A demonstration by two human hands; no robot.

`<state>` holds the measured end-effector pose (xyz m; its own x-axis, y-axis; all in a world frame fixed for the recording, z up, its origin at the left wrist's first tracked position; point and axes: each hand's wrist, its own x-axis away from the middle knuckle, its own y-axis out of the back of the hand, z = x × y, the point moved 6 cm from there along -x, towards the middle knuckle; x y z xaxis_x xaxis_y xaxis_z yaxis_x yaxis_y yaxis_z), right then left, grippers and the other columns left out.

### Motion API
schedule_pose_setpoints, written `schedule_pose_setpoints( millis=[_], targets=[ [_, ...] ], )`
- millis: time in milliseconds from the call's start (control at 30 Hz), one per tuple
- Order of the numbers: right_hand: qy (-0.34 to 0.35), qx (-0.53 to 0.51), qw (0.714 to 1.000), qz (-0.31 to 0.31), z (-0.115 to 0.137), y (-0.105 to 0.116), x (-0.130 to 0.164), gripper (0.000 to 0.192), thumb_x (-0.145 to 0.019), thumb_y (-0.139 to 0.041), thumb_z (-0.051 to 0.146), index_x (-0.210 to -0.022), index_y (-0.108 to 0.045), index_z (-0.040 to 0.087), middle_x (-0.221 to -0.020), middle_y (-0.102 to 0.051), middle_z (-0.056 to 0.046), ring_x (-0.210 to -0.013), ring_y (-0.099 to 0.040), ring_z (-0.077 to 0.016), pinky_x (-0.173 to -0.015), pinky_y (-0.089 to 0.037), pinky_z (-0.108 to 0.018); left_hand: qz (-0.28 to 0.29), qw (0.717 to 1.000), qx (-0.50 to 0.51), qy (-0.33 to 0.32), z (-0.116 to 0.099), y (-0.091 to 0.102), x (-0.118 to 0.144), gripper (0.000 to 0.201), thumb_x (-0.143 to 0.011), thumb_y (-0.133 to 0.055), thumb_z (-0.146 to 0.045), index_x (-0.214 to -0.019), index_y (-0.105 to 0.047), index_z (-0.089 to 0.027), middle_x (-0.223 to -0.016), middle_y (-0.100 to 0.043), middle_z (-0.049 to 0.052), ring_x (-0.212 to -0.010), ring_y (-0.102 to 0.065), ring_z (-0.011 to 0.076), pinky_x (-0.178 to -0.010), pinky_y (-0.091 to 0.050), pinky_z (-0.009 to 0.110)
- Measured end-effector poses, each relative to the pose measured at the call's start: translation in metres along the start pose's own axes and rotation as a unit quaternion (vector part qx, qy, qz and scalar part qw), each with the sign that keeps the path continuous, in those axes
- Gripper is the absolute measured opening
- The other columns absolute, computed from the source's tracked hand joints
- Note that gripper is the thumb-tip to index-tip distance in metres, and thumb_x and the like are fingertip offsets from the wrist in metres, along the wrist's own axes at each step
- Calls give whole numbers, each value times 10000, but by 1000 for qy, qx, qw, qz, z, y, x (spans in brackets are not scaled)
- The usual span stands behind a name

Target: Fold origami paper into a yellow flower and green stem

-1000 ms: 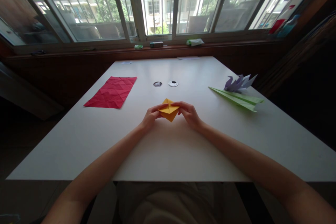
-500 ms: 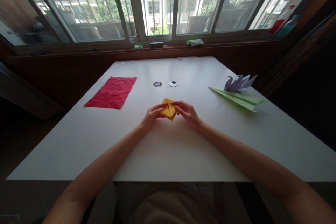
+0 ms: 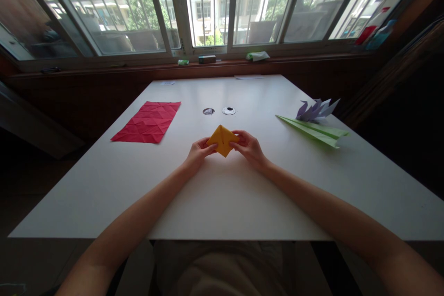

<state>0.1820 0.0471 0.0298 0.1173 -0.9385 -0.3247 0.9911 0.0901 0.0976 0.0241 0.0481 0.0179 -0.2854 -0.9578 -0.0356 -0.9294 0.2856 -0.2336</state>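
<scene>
Well left of the fingers lies a red creased sheet (image 3: 147, 121) on the surface (image 3: 222, 194). The left hand (image 3: 198, 152) and right hand (image 3: 249, 146) pinch the folded yellow paper (image 3: 222, 138) between them. Well right lie a green paper plane (image 3: 312, 130) and purple paper crane (image 3: 316, 109).

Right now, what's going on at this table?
A person sits at a white table folding yellow paper. The left hand and right hand pinch it from either side, near the table's middle. A creased red sheet lies flat on the left. On the right lie a green paper plane and, behind it, a purple folded figure; no hand touches them.
</scene>
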Motion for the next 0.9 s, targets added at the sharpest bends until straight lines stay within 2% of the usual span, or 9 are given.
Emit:
schedule_pose_setpoints(
  millis=[133,267,467,700,900],
  targets=[
    [-15,-26,1000,0,-3,0,-3,299,-706,-596,386,-909,-566,168,-789,-636,-34,-637,-599,-138,-578,-483,-277,-32,999,21,-8,2,4,-1,311,-627,-685,-281,-896,-638,-132,-881,-657,48,-836,-599,169,-845,-443,346],
    [-24,-29,999,-5,-3,1,-3,244,-734,-574,384,-831,-576,159,-722,-634,-30,-618,-615,-141,-570,-469,-268,-78,996,46,-19,4,12,-4,265,-622,-691,-267,-846,-639,-137,-855,-652,36,-824,-597,147,-843,-443,321],
    [-24,-21,999,-26,-4,4,-3,234,-693,-624,378,-744,-570,157,-675,-624,-18,-593,-611,-135,-558,-458,-256,-149,985,83,-25,7,24,-5,245,-593,-711,-277,-771,-614,-139,-799,-632,19,-769,-593,120,-813,-448,302],
    [-37,-50,997,-39,-5,7,-5,255,-681,-629,397,-744,-583,155,-644,-626,-16,-588,-616,-140,-557,-471,-262,-150,986,72,-28,2,24,-4,209,-621,-683,-316,-724,-622,-144,-761,-621,15,-699,-574,100,-716,-451,255],
    [-47,-45,997,-45,-4,9,-3,262,-679,-630,403,-714,-576,149,-648,-639,-31,-590,-628,-152,-542,-472,-262,-150,986,71,-20,-1,24,-3,186,-604,-692,-307,-661,-612,-149,-741,-622,11,-700,-571,103,-702,-437,243]
  ],
)
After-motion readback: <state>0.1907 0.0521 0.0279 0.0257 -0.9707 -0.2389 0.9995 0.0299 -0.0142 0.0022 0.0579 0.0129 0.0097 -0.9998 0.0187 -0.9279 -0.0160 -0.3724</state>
